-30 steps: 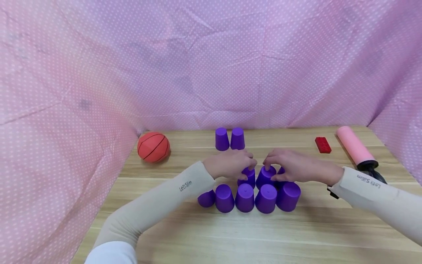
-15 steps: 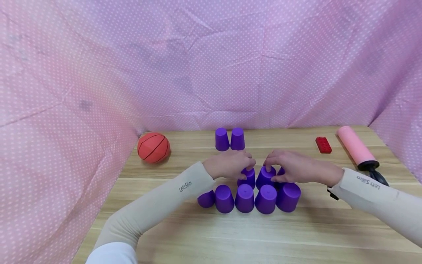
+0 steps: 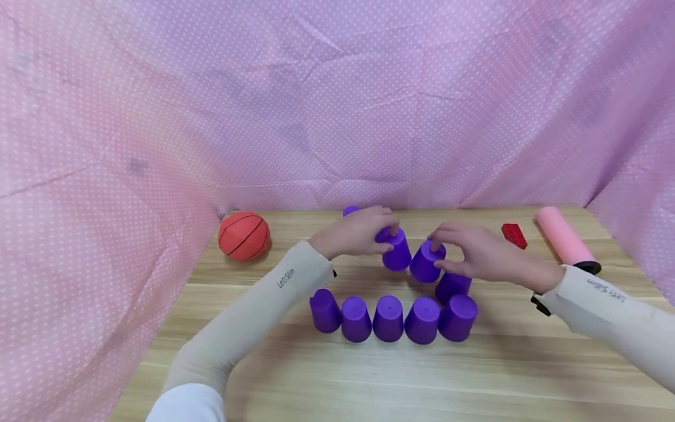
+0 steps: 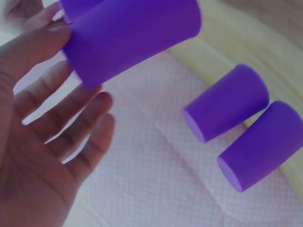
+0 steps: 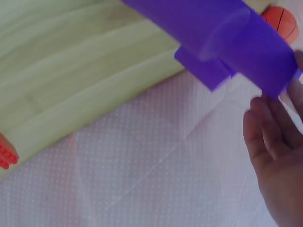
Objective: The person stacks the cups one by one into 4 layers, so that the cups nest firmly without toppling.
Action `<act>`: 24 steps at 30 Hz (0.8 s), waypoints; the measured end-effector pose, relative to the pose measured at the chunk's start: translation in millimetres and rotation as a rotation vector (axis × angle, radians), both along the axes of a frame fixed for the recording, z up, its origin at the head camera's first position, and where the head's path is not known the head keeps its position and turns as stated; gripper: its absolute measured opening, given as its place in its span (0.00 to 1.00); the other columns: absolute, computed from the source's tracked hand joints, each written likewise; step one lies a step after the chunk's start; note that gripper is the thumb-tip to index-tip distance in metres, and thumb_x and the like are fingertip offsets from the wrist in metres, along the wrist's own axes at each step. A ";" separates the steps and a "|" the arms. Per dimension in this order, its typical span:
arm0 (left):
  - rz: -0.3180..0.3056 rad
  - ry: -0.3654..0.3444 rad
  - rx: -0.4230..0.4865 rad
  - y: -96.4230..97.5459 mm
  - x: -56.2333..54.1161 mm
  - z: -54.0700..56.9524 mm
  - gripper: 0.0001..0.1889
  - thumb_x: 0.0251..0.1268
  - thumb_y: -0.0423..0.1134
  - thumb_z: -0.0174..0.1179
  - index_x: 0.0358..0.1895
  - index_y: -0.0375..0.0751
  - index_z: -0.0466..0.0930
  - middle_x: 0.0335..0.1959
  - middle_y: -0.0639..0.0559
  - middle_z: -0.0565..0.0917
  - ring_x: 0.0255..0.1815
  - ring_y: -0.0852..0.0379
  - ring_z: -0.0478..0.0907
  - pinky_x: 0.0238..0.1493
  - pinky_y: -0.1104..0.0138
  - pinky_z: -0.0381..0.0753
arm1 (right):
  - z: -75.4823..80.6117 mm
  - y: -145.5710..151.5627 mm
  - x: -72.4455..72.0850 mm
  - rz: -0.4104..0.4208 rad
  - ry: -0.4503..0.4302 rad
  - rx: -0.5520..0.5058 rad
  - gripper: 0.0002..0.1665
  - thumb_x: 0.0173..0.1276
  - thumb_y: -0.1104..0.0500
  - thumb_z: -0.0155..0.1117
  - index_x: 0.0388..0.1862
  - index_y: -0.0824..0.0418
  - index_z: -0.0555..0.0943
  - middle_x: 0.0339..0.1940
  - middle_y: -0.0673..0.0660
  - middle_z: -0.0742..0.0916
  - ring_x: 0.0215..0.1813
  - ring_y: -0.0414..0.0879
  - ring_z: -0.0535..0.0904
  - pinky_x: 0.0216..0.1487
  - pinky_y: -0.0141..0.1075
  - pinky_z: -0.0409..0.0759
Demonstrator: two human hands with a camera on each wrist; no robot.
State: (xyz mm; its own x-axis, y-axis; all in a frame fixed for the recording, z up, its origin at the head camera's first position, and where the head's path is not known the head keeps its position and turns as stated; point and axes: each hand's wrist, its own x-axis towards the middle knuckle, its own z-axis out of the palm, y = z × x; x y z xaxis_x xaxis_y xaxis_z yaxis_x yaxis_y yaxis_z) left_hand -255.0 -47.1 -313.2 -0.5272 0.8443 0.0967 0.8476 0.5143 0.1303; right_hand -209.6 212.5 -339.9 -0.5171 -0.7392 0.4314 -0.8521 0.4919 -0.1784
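Note:
My left hand (image 3: 358,231) pinches an upside-down purple cup (image 3: 398,253) by its closed end, thumb and fingertips on the top edge. To the right of it, my right hand (image 3: 477,252) holds a second purple cup (image 3: 425,266) the same way. In the left wrist view the left hand's cup (image 4: 132,42) sits between thumb and fingertips, the lower fingers spread. Fingertips reach the end of the right hand's cup (image 5: 265,59) in the right wrist view. A third cup (image 3: 453,287) stands under the right hand, partly covered by it.
Several upside-down purple cups (image 3: 388,322) stand in a front row. Two more cups (image 4: 229,104) at the back are mostly hidden behind the left hand in the head view. A basketball (image 3: 244,236) lies left; a red toy brick (image 3: 514,235) and a pink pump (image 3: 565,237) lie right.
Both hands have moved away from the front row, toward the back, carrying one cup each. The left hand now covers the back cups more, and the front row's left cup shows more fully.

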 end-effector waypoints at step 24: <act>0.211 -0.026 0.115 37.9 -72.9 -41.0 0.13 0.58 0.46 0.66 0.41 0.48 0.77 0.36 0.59 0.77 0.42 0.58 0.66 0.43 0.68 0.67 | -4.2 14.8 -64.6 -0.320 -0.147 -0.016 0.13 0.55 0.60 0.73 0.36 0.62 0.80 0.34 0.56 0.85 0.40 0.52 0.80 0.43 0.47 0.77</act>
